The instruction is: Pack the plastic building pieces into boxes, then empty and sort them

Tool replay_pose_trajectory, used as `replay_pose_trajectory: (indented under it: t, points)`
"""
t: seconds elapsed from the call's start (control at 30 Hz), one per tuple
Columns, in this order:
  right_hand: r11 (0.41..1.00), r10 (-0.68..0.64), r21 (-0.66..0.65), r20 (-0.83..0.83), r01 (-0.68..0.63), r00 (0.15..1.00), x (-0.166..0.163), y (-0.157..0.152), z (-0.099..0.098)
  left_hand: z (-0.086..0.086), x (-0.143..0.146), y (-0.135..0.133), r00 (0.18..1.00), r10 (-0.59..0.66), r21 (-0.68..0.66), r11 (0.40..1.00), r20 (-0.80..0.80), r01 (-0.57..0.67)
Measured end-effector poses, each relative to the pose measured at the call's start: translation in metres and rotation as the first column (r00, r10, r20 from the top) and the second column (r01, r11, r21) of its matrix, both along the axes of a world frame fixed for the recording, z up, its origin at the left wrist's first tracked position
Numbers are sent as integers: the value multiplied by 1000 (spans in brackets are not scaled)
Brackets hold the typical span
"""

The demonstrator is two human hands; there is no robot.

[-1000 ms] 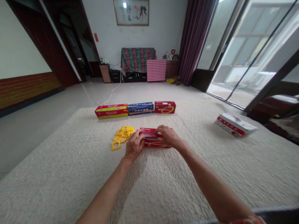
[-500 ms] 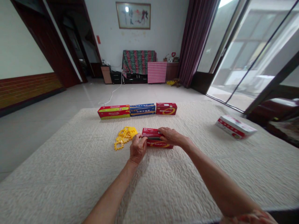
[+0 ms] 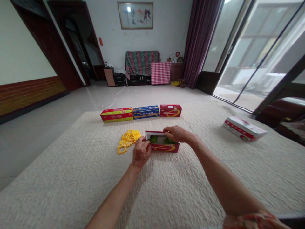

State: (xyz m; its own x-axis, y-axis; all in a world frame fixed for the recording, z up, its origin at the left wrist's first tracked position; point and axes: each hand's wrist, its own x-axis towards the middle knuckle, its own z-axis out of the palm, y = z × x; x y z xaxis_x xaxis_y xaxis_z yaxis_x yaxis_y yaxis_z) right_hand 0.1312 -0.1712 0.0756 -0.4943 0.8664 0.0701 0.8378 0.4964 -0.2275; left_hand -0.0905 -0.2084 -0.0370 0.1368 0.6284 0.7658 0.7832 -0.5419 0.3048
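Note:
A red cardboard box [image 3: 165, 148] lies in front of me with its lid [image 3: 154, 132] raised at the far side. Inside it are green pieces [image 3: 153, 139], too small and shaded to name exactly. My left hand [image 3: 141, 153] grips the box's near left corner, fingers bent around the edge. My right hand [image 3: 177, 134] holds the raised lid near its right end, its fingertips partly hidden. Just left of the box, beside my left hand, is a heap of yellow toothed plastic pieces [image 3: 128, 137].
Behind the box stand a red-and-yellow box [image 3: 116, 114], a blue box [image 3: 145, 112] and another red box [image 3: 170, 111] in a row. A white-and-red box [image 3: 244, 128] rests on the quilted cover [image 3: 181, 190] at right.
The lid of the red box has swung up and away from me with my right hand, so the green pieces inside show. My left hand has stayed at the left corner.

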Motion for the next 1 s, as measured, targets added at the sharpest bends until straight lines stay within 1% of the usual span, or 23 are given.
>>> replay_pose_trajectory:
  t: [0.07,0.13,0.2,0.23,0.3,0.33,0.4,0.43,0.47,0.53,0.6,0.7,0.8,0.9,1.0]
  points:
    - [998,-49,46,-26,50,998,-1,1,1,9,1,3,1000,7,6,1000,-28,-7]
    - [994,-71,82,-59,76,996,0,2,-1,20,1,11,999,-16,9,1000,-48,16]
    - [993,-65,96,-86,73,994,1,3,-3,29,2,21,995,-77,6,997,-59,78]
    - [990,-54,124,-113,68,992,2,3,-4,33,2,26,991,-116,5,993,-63,117]
    - [967,-16,246,-217,70,976,4,1,-5,36,3,34,982,-176,2,984,-68,176]
    - [942,20,326,-288,78,957,4,-2,-5,37,4,37,980,-185,-1,983,-69,186]
    - [888,108,450,-412,99,905,1,-10,-6,36,5,41,984,-161,-10,987,-72,161]
    - [878,151,472,-443,87,884,-2,-14,-7,36,5,43,988,-138,-18,990,-75,137]
    - [882,190,469,-448,49,873,-5,-19,-9,37,6,44,990,-117,-28,993,-80,115]
    - [908,231,416,-413,-43,881,-12,-24,-15,38,7,48,990,-99,-55,994,-97,94]
    - [936,206,342,-355,-79,912,-15,-25,-23,41,7,51,987,-98,-95,992,-124,87]
    - [953,84,302,-296,9,951,-10,-17,-36,46,7,56,983,-82,-184,982,-161,52]
    - [950,-44,283,-296,132,954,-1,-9,-44,51,7,60,977,-83,-278,960,-196,26]
    - [957,-162,195,-263,216,951,5,-6,-46,57,6,65,962,-128,-356,934,-242,35]
    - [959,-225,128,-201,253,953,6,-6,-45,64,3,71,939,-197,-433,899,-283,58]
